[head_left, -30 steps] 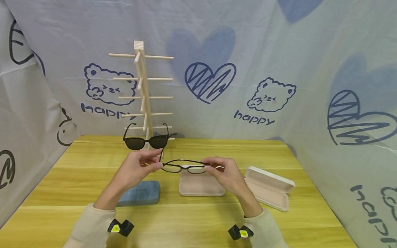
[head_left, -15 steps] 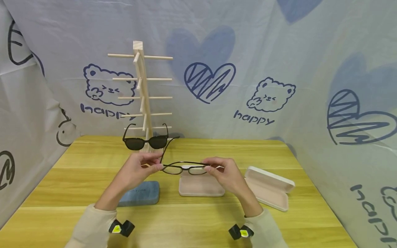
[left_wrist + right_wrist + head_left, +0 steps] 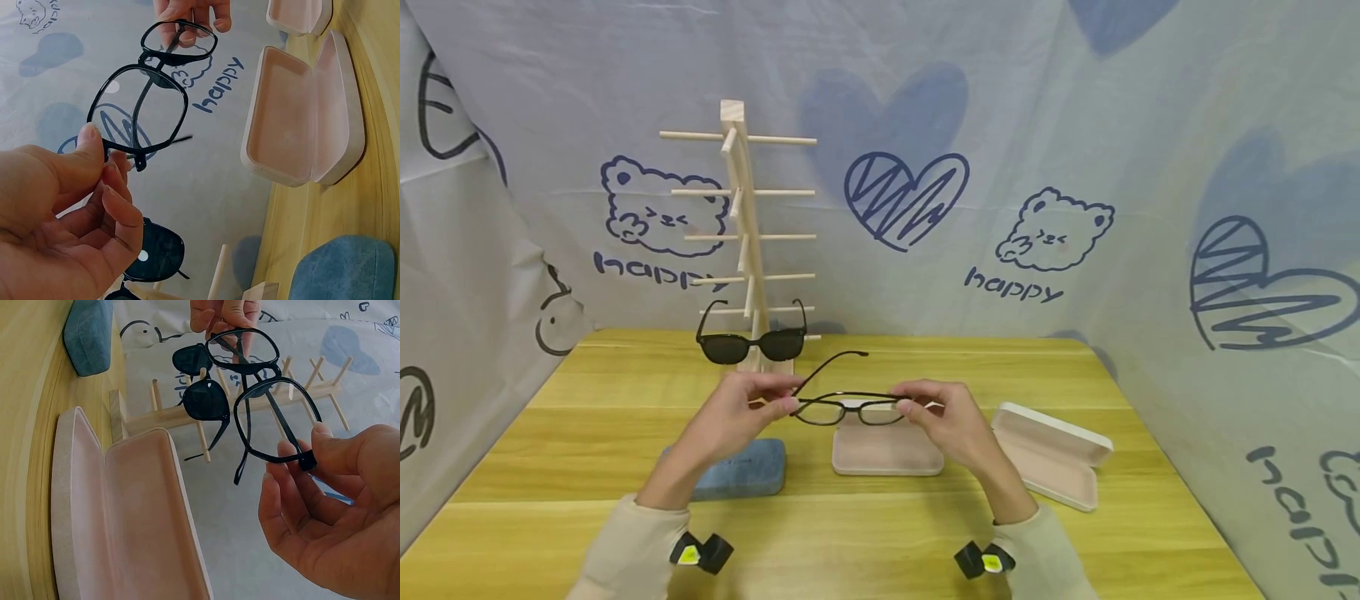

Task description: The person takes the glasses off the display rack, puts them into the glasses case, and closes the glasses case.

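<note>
Probably light, springy and fragile, the thin black-rimmed, clear-lensed eyeglasses [image 3: 852,409] hang just below the head view's centre; left grip [image 3: 741,412] and right grip [image 3: 945,417] pinch their outer corners between thumb and fingers, likely the safest hold.

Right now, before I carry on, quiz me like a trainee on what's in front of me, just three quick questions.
1. True or false: the left hand and the right hand both hold the clear glasses.
2. The sunglasses hang on: A) a pink-lined case; B) the wooden stand; C) a wrist strap.
3. How many open pink-lined cases are on the table?

Key: 1. True. 2. B. 3. Two; the blue case is closed.
</note>
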Motion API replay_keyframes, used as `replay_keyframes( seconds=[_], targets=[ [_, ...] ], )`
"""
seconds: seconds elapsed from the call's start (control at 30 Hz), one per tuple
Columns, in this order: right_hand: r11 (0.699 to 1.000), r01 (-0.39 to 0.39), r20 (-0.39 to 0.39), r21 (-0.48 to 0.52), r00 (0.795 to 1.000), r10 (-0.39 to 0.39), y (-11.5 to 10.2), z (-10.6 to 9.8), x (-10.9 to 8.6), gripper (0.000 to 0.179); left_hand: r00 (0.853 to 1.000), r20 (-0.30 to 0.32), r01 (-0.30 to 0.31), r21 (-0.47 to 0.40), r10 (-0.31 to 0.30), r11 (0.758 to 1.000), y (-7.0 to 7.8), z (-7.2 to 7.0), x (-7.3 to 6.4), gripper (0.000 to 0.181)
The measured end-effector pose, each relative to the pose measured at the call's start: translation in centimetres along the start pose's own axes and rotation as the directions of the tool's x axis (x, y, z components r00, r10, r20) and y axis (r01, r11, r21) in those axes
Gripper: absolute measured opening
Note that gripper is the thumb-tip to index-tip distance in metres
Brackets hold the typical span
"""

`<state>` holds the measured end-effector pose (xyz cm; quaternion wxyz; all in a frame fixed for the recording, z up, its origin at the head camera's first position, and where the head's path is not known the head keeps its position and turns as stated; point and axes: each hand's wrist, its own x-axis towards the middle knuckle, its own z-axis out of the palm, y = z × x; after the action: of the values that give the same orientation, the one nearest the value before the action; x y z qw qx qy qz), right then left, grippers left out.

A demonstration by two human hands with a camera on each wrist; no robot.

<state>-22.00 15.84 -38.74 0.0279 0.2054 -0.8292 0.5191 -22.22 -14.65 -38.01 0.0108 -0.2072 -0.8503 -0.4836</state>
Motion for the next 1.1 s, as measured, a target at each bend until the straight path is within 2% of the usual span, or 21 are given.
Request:
replay_keyframes(
  seconds=[0.3, 0.7, 1.1],
  targets=[
    [1.000, -0.007, -0.006, 0.006, 1.000, 0.007, 0.3, 0.0, 0.1, 0.022, 1.000, -0.005, 0.019, -0.017, -0.019, 1.000, 0.4, 0.3, 0.0, 0.026],
    [0.998, -0.018, -0.084, -0.067, 0.996, 0.012, 0.2, 0.1, 0.0, 0.021, 0.998, -0.023, 0.060, -0.061, -0.061, 0.996, 0.6, 1.1, 0.1, 0.024],
    [0.997, -0.047, -0.114, -0.065, 0.993, 0.040, 0.6, -0.1, -0.1, 0.019, 0.997, -0.002, 0.073, -0.042, -0.073, 0.996, 0.4, 1.7, 0.2, 0.025]
  ],
)
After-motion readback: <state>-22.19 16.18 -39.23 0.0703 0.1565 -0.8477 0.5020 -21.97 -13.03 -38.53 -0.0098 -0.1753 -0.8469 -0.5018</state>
